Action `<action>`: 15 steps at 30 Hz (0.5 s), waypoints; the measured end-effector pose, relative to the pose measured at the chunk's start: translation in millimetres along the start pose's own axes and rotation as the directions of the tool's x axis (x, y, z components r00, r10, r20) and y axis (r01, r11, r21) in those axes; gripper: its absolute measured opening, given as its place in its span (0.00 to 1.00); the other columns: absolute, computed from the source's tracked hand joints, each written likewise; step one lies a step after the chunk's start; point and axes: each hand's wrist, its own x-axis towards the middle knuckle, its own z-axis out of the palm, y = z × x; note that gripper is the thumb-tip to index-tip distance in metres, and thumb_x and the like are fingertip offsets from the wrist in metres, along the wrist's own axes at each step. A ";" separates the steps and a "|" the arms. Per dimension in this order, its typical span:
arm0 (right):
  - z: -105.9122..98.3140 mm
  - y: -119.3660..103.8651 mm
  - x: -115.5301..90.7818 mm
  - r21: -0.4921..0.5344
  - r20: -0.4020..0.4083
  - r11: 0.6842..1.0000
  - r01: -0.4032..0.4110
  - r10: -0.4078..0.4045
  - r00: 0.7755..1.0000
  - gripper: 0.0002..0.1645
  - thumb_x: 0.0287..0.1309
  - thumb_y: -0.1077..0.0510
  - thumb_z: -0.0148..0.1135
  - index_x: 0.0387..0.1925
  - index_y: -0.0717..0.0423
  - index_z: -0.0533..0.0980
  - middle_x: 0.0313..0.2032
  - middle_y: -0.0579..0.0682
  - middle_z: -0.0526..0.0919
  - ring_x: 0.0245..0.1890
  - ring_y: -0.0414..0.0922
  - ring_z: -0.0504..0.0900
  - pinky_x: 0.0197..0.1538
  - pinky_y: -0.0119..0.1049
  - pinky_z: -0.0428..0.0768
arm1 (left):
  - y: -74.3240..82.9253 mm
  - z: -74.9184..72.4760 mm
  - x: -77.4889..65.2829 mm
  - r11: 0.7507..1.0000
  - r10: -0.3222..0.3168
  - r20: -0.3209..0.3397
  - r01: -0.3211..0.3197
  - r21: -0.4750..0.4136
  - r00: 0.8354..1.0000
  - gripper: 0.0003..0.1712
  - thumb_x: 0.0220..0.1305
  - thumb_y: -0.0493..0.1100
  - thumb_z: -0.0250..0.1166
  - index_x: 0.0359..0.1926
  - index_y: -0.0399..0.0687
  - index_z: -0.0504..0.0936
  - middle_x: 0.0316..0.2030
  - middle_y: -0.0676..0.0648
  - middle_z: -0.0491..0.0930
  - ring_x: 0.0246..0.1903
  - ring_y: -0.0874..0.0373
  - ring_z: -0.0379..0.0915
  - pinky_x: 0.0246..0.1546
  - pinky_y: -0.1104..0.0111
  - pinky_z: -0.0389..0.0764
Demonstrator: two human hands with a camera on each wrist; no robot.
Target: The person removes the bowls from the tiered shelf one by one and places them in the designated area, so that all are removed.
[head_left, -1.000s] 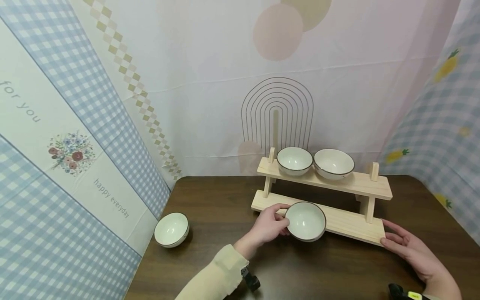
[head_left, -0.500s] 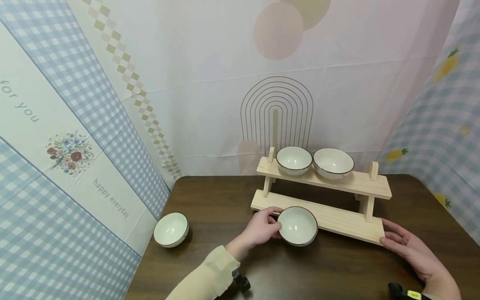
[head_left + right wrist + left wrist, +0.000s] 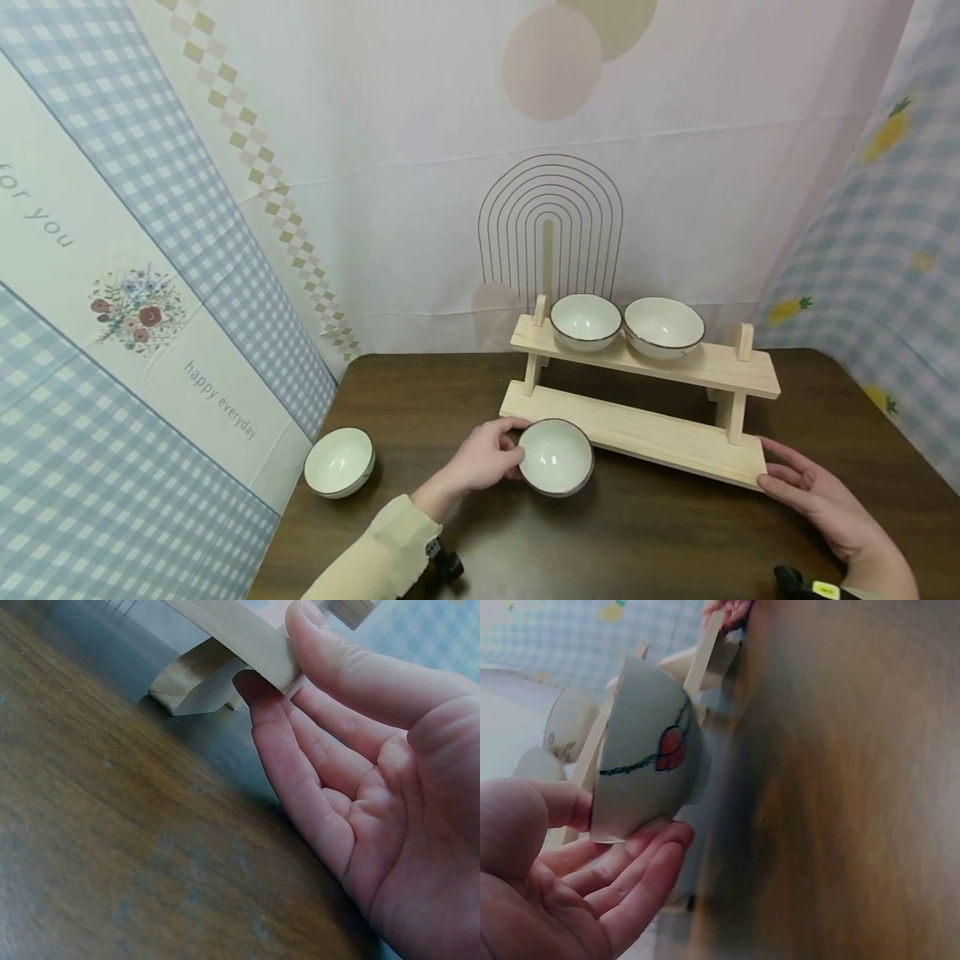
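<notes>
desk (image 3: 637,550): left grip (image 3: 486,454) pinches white bowl (image 3: 557,460) by rim, in front of wooden rack (image 3: 660,437); desk clearance hard to judge. right grip (image 3: 821,504) holds rack end. bowl likely stiff, slick, breakable; take rim plus underside.

Left cloth (image 3: 90,92), upper words: "for you" (image 3: 36,208), grey letters slanting downhill on the white band (image 3: 67,167), the "f" at the head view's left edge.
Left cloth, lower words: "happy everyday" (image 3: 220,400), smaller grey letters on the same band, below the printed bouquet (image 3: 138,308), also slanting.
Yellow label (image 3: 827,590): on the black wrist gear (image 3: 791,580) at bottom right, too small to read.
</notes>
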 end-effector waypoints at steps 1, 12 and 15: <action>0.2 -0.1 0.1 -0.004 -0.001 1.000 -0.001 0.001 1.000 0.48 0.82 0.50 0.57 0.86 0.58 0.42 0.55 0.36 0.81 0.52 0.33 0.82 0.50 0.30 0.81 | -0.3 -4.5 -1.2 1.000 0.001 0.009 -0.001 0.018 1.000 0.28 0.67 0.32 0.64 0.68 0.40 0.79 0.25 0.48 0.84 0.24 0.50 0.85 0.28 0.59 0.87; 1.9 0.7 -2.0 -0.015 -0.011 0.999 0.030 -0.030 0.999 0.45 0.83 0.53 0.57 0.86 0.60 0.44 0.52 0.30 0.82 0.51 0.28 0.81 0.48 0.28 0.80 | -0.3 -57.9 -13.9 0.962 0.035 0.080 -0.056 0.267 0.996 0.27 0.70 0.32 0.61 0.69 0.44 0.80 0.23 0.47 0.82 0.24 0.50 0.82 0.23 0.68 0.77; 2.1 0.8 -3.3 -0.013 -0.014 0.999 0.050 -0.051 0.999 0.42 0.82 0.55 0.57 0.85 0.55 0.50 0.52 0.26 0.81 0.51 0.27 0.80 0.48 0.27 0.80 | -0.1 -76.1 -16.2 0.931 0.053 0.095 -0.083 0.356 0.994 0.26 0.71 0.33 0.61 0.69 0.47 0.81 0.22 0.51 0.78 0.21 0.58 0.74 0.23 0.69 0.74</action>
